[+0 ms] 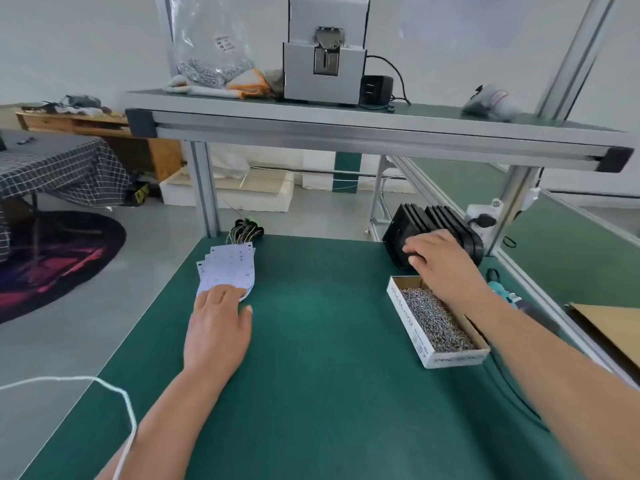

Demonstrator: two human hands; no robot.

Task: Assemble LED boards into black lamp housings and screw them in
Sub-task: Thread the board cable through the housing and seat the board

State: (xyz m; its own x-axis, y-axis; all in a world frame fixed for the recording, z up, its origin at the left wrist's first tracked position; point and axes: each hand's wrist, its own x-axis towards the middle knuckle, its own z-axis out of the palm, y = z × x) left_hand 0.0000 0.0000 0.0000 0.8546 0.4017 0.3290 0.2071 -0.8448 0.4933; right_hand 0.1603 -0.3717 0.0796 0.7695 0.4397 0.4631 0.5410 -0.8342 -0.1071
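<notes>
A fanned pile of white LED boards (pixel 230 268) lies at the left of the green table. My left hand (pixel 218 323) rests flat on the pile's near end, fingers spread over the nearest board. Several black lamp housings (pixel 440 220) stand in a row at the far right of the table. My right hand (pixel 440 258) reaches over them, its fingers curled on the front housing (pixel 394 237). An open cardboard box of small silver screws (pixel 434 323) sits just in front of the housings, under my right forearm.
A bundle of wires (pixel 246 228) lies behind the boards. An aluminium shelf (pixel 346 133) crosses overhead, carrying a grey screw feeder (pixel 325 60) and a bag of parts (pixel 207 46). A teal tool (pixel 500 289) lies right of the screw box. A white cord (pixel 114 393) hangs at lower left.
</notes>
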